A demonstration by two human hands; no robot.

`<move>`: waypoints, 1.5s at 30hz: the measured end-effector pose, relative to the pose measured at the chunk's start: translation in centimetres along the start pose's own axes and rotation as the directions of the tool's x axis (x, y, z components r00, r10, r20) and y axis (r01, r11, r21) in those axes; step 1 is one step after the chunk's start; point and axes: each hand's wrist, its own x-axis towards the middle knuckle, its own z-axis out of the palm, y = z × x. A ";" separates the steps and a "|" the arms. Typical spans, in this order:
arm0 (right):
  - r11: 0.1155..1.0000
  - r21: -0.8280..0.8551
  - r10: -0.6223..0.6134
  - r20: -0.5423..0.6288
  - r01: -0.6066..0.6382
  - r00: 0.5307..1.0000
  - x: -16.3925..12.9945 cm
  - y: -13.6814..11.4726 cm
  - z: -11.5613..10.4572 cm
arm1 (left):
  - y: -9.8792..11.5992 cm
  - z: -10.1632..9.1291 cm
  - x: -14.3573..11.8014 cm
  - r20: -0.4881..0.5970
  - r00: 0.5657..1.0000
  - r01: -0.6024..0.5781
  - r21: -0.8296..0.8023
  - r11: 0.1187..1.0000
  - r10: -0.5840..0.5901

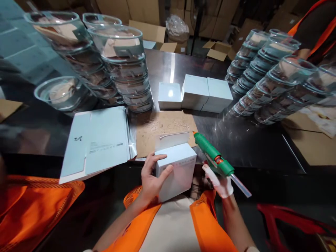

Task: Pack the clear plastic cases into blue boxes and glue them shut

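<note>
My left hand (pixel 154 171) grips a pale blue-white carton (pixel 178 171) from its left side, thumb across the near edge of its top. At the carton's far side a flap (pixel 172 140) stands up, with a thin line of what looks like glue along its upper edge. In my right hand (pixel 219 182), which wears a whitish glove, is a green glue gun (pixel 214 152). A clear glue stick (pixel 241 185) sticks out of its back end. The gun's orange nozzle points up and left, just right of the flap and apart from it.
A worn cardboard sheet (pixel 162 126) lies beyond the carton. Flat printed cartons (pixel 102 140) are piled at left, and several closed boxes (pixel 195 89) stand behind. Stacked clear tubs (pixel 131 66) rise at left, more tubs (pixel 278 78) at right. A person in orange (pixel 317 31) is at far right.
</note>
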 end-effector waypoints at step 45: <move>0.695 -0.207 -0.694 0.057 0.689 0.717 0.9 0.9 3.8 | 1.7 -1.0 4.8 -0.200 0.954 0.120 -0.424 0.897 -0.223</move>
